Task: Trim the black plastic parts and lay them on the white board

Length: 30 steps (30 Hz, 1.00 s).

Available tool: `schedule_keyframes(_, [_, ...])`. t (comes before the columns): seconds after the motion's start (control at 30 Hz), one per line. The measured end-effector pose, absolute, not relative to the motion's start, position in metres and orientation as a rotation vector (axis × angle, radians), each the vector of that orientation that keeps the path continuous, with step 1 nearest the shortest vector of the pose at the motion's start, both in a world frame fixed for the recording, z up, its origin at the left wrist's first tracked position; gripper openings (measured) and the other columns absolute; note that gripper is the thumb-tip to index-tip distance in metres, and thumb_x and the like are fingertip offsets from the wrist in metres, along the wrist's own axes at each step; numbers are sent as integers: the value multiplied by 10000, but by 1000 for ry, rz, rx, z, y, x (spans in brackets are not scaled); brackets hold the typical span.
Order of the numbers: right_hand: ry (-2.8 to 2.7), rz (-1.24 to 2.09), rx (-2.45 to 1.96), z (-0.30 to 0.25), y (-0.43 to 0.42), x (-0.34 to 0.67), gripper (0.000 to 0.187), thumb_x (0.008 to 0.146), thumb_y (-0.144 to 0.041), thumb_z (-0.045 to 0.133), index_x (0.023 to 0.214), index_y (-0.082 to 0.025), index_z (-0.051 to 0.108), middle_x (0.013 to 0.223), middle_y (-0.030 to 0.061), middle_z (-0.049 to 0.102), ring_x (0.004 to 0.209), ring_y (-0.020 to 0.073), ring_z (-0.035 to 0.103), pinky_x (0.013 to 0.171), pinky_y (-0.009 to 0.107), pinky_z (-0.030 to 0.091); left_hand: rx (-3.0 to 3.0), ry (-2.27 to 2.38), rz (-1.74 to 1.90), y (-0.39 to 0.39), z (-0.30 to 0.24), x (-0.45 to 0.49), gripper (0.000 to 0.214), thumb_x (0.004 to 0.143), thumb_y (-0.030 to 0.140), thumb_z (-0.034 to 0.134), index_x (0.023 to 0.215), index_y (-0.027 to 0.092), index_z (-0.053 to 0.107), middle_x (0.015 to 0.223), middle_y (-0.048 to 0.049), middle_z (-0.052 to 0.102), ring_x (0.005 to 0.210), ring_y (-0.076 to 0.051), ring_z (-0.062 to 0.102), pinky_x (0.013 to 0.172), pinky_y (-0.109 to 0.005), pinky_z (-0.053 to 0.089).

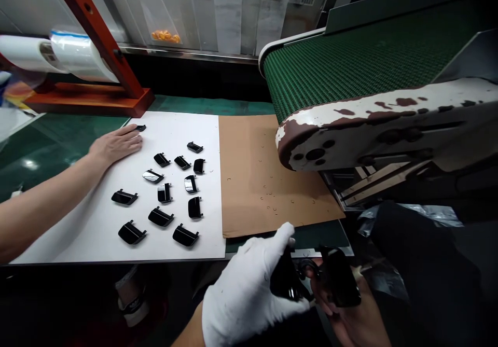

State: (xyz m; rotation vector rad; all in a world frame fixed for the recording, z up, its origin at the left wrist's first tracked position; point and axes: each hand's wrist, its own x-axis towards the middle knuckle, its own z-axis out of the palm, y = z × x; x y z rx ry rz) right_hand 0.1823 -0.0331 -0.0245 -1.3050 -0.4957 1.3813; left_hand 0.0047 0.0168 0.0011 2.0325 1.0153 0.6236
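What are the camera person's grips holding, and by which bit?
The gloved left grip holds a shiny black piece around its glove-side end. The right grip holds a second black piece from behind; its exact contact is hidden.

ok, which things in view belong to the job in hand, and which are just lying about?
In the job, by the look of it:
- black part in gloved left hand
- black piece in right hand
- loose pieces on white sheet

Apparently lying about:
- film rolls
- orange bits
- green belt, nothing seen on it
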Motion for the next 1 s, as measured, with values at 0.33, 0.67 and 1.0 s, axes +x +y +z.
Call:
schedule_keyframes(0.33, [-617,1486,-1238,-24,-33,183,223,585,-395,841,712,-230,761,597,41,663,544,151,574,443,204,457,2275,950,511,24,7,2,935,664,224,807,1397,193,226,1096,-88,639,939,-251,613,842,-373,519])
schedule_keyframes(0.67, [-671,1493,-1197,-28,-36,185,235,635,-333,823,836,-230,760,669,24,659,506,103,480,436,189,395,2486,860,369,33,14,-1,800,740,290,742,1369,171,263,1110,-125,647,939,-274,646,811,-391,515])
schedule_keyframes(1.0, [-698,1616,-1028,-20,-31,190,234,617,-308,835,810,-209,746,458,-41,516,361,54,329,363,187,308,2201,815,755,20,-1,1,864,679,247,787,1387,252,292,1083,-48,672,914,-206,657,838,-308,543])
